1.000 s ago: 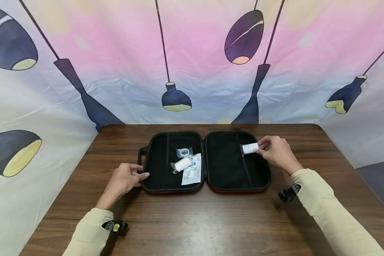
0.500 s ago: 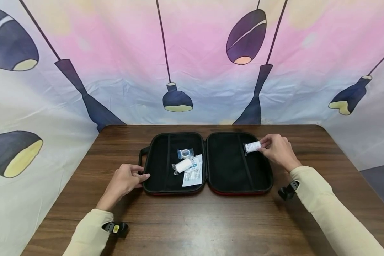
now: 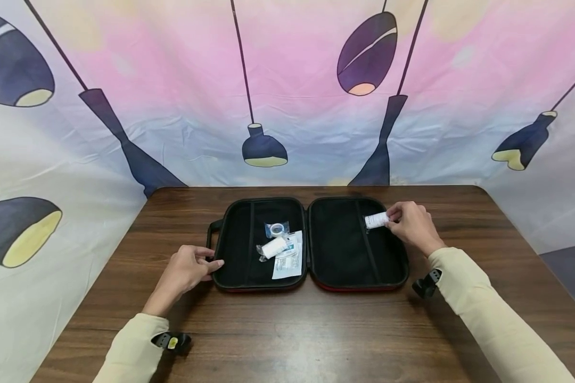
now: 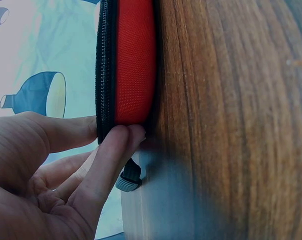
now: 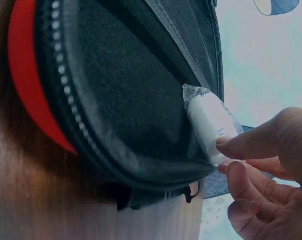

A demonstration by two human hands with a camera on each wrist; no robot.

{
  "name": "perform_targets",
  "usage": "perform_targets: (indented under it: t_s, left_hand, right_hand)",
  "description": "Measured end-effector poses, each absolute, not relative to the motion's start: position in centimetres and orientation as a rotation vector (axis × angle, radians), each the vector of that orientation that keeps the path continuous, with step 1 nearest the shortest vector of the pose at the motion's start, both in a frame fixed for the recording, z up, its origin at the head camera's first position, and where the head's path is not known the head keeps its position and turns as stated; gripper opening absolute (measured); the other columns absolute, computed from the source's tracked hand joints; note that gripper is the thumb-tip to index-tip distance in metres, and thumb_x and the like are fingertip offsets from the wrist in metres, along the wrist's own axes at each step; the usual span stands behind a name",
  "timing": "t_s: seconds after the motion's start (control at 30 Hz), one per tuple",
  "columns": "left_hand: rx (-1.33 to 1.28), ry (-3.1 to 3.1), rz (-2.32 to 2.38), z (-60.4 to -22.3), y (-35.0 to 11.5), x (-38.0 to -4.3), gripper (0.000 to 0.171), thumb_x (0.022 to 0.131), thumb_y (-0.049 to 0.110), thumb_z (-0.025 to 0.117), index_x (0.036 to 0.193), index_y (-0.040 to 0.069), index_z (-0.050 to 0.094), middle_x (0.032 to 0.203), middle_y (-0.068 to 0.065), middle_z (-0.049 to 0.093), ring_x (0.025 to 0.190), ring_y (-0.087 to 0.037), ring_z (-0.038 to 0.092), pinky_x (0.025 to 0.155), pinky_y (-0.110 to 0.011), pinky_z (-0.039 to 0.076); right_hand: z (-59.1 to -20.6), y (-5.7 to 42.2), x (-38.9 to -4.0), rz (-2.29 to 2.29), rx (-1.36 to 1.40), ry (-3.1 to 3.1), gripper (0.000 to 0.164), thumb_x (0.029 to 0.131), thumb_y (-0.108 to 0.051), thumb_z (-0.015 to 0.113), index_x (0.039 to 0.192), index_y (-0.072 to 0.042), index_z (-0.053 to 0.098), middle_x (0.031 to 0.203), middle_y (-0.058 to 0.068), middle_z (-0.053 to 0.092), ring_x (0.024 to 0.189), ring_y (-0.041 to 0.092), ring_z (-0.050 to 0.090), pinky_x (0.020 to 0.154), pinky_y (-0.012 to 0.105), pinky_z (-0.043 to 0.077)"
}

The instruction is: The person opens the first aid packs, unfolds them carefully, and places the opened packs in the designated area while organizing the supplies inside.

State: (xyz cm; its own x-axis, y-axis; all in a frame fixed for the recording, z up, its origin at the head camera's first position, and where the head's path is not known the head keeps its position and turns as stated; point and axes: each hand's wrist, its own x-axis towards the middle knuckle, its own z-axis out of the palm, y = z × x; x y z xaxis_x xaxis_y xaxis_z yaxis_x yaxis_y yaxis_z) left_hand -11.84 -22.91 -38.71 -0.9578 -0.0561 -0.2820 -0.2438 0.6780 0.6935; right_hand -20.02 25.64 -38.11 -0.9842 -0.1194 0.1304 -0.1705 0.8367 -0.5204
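Note:
A zippered case, red outside and black inside, lies open on the table; its left half [image 3: 235,239] and right half [image 3: 335,244] lie flat side by side. My left hand [image 3: 187,268] pinches the left half's outer edge, thumb on the zipper rim and fingers against the red side [image 4: 135,60]. With thumb and fingertips, my right hand [image 3: 414,226] holds a white bandage roll [image 5: 211,122] in clear wrap, over the right half near its far right corner. In the left half lie another wrapped bandage roll [image 3: 274,247], a white printed packet [image 3: 289,263] and a wrapped tape roll [image 3: 277,229].
The case has a black handle [image 3: 212,229] on its left side. A dark strap [image 3: 366,244] crosses the right half. The brown wooden table [image 3: 287,330] ends at a fabric backdrop [image 3: 306,106] printed with lamps.
The right hand and its bandage roll have shifted only slightly right over the case since a second ago. The left hand keeps its hold on the case edge.

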Motion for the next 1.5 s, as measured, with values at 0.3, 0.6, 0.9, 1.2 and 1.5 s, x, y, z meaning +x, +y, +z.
perform_targets:
  t_s: [0.3, 0.6, 0.9, 1.2, 1.5]
  left_hand:
    - [-0.251, 2.643, 1.146, -38.7, -22.9, -11.9, 0.051, 0.097, 0.022, 0.072, 0.135, -0.008, 0.058, 0.071, -0.010, 0.060, 0.085, -0.025, 0.075, 0.077, -0.042, 0.060]
    - [-0.224, 2.643, 1.141, -38.5, -22.9, -12.0, 0.053, 0.097, 0.023, 0.072, 0.135, -0.009, 0.057, 0.070, -0.010, 0.059, 0.084, -0.026, 0.075, 0.078, -0.044, 0.060]
    - [-0.196, 2.678, 1.065, -38.2, -22.9, -12.1, 0.055, 0.097, 0.026, 0.072, 0.136, -0.009, 0.057, 0.080, -0.008, 0.068, 0.079, -0.023, 0.075, 0.077, -0.044, 0.059]
    - [-0.190, 2.672, 1.087, -38.5, -22.8, -12.0, 0.053, 0.097, 0.023, 0.072, 0.135, -0.010, 0.057, 0.078, -0.009, 0.067, 0.079, -0.024, 0.075, 0.079, -0.046, 0.059]
    - [-0.190, 2.676, 1.069, -38.4, -23.0, -12.1, 0.055, 0.097, 0.026, 0.072, 0.136, -0.009, 0.056, 0.078, -0.008, 0.067, 0.079, -0.023, 0.075, 0.075, -0.044, 0.059]
  right_hand:
    - [-38.4, 24.7, -20.1, 0.875, 0.260, -2.916, 0.022, 0.089, -0.006, 0.074, 0.107, 0.007, 0.071, 0.096, 0.021, 0.074, 0.085, 0.035, 0.068, 0.074, 0.051, 0.052]
    - [-38.6, 23.9, -20.3, 0.878, 0.261, -2.915, 0.020, 0.087, -0.006, 0.074, 0.104, 0.005, 0.072, 0.093, 0.019, 0.074, 0.086, 0.035, 0.069, 0.078, 0.053, 0.051]
    - [-39.2, 22.7, -20.1, 0.972, 0.328, -2.924, 0.017, 0.088, -0.006, 0.074, 0.103, 0.003, 0.073, 0.091, 0.014, 0.074, 0.084, 0.030, 0.070, 0.079, 0.051, 0.055]
    - [-39.9, 21.7, -19.9, 1.036, 0.357, -2.968, 0.024, 0.091, -0.002, 0.068, 0.113, 0.006, 0.072, 0.097, 0.016, 0.074, 0.093, 0.033, 0.069, 0.086, 0.050, 0.056]
    - [-39.5, 21.8, -19.8, 1.079, 0.395, -2.997, 0.032, 0.090, 0.001, 0.066, 0.122, 0.009, 0.068, 0.105, 0.020, 0.072, 0.100, 0.036, 0.068, 0.088, 0.051, 0.055]
